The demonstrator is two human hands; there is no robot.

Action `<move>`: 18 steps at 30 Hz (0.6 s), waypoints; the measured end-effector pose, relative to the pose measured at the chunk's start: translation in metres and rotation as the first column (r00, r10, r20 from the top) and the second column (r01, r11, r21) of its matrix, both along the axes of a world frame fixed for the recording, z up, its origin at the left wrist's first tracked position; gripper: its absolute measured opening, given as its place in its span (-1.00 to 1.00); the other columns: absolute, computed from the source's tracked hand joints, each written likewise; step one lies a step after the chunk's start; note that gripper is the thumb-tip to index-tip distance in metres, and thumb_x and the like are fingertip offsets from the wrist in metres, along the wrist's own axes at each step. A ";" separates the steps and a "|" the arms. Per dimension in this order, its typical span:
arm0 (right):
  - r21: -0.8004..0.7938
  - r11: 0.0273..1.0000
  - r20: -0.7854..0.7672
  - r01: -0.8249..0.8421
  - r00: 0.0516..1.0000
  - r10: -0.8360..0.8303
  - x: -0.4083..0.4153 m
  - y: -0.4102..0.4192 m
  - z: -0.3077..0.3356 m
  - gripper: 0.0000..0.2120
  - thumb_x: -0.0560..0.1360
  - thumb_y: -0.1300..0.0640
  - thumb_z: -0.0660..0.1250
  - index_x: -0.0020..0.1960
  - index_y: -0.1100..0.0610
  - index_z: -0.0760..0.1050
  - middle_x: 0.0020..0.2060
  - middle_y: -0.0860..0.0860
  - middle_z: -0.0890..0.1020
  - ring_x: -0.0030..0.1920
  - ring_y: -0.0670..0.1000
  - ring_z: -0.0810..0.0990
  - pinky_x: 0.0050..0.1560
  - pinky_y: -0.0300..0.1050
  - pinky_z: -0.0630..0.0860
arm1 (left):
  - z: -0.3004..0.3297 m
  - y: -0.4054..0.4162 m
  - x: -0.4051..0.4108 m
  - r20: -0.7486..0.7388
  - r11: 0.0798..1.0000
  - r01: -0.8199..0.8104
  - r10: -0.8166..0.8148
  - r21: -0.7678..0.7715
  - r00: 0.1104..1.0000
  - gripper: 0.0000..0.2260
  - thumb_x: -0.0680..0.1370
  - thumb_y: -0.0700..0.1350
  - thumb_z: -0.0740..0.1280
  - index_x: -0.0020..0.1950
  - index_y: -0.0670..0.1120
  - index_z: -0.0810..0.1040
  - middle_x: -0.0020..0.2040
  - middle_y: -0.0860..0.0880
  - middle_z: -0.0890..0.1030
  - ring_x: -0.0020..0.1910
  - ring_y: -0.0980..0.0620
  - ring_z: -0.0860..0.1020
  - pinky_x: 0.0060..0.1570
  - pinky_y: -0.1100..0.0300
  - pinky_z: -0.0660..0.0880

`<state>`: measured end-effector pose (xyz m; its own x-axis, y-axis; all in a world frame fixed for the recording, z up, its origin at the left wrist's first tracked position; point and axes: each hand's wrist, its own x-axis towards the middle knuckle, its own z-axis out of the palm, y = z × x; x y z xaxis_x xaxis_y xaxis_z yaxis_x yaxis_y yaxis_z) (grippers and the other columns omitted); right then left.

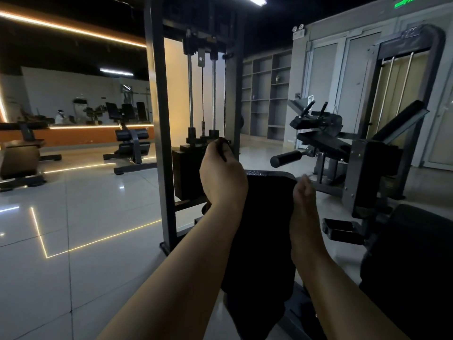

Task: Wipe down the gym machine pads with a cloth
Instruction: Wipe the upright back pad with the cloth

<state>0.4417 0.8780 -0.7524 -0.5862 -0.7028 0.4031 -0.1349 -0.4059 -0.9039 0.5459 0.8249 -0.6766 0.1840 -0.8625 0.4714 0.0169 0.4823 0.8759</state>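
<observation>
head view: my left hand (221, 179) pinches a corner of the limp black cloth (224, 149) above the black padded machine pad (264, 229). right hand (304, 192) rests open at the pad's right edge, empty. cloth looks light, floppy; better bunched in the palm.

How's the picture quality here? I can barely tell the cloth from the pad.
Head view: dim room, so the black cloth merges with the dark pad; the right hand is slightly motion-blurred, while the left hand is sharper; ceiling light strips throw bright glare lines on the glossy floor tiles; wide-angle lens bends the machine frame at the edges.
</observation>
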 end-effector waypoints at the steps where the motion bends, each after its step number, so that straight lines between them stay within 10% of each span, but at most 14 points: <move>1: -0.008 1.000 -0.010 0.010 1.000 -0.010 0.003 0.003 0.011 -0.53 0.62 -0.14 -0.01 0.51 -0.13 0.08 0.48 -0.13 0.22 0.31 -0.25 0.23 0.20 -0.27 0.22 | 0.002 0.003 0.001 -0.027 1.000 0.013 -0.013 -0.024 1.000 -0.78 0.66 -0.09 0.12 0.19 -0.06 0.52 -0.07 0.09 0.55 -0.01 0.09 0.52 -0.01 0.22 0.45; 6: -0.117 0.993 -0.105 0.026 0.994 -0.038 0.015 0.013 0.049 -0.54 0.62 -0.05 0.05 0.50 -0.08 0.14 0.48 -0.16 0.21 0.16 -0.47 0.20 -0.05 -0.74 0.16 | 0.013 0.022 -0.001 -0.053 0.988 0.001 -0.009 -0.157 0.999 -0.74 0.65 -0.13 0.14 0.31 -0.03 0.48 0.06 0.11 0.55 0.07 0.21 0.49 0.03 0.44 0.42; 11: -0.116 0.992 -0.162 -0.056 0.986 0.037 0.025 0.017 0.109 -0.52 0.53 -0.20 0.12 0.43 -0.15 0.19 0.41 -0.21 0.31 0.34 -0.33 0.26 0.17 -0.56 0.24 | 0.055 0.025 -0.008 -0.033 0.992 0.068 -0.072 -0.107 0.997 -0.74 0.65 -0.12 0.15 0.31 0.02 0.48 0.05 0.18 0.54 0.14 0.18 0.51 0.20 0.10 0.49; 18: 0.059 0.998 -0.138 -0.031 0.990 0.039 0.030 0.022 0.174 -0.67 0.60 0.03 0.14 0.36 -0.09 0.34 0.30 -0.21 0.44 0.28 -0.34 0.36 0.15 -0.46 0.30 | 0.097 0.019 0.008 0.165 0.995 0.062 -0.074 0.078 0.983 -0.75 0.63 -0.12 0.18 0.28 0.05 0.50 -0.04 0.24 0.50 0.04 0.17 0.50 0.03 0.20 0.46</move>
<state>0.4719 0.9001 -0.5787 -0.5018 -0.7461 0.4377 -0.2473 -0.3612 -0.8991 0.5537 0.8437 -0.5793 0.0470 -0.9032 0.4266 -0.1027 0.4204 0.9015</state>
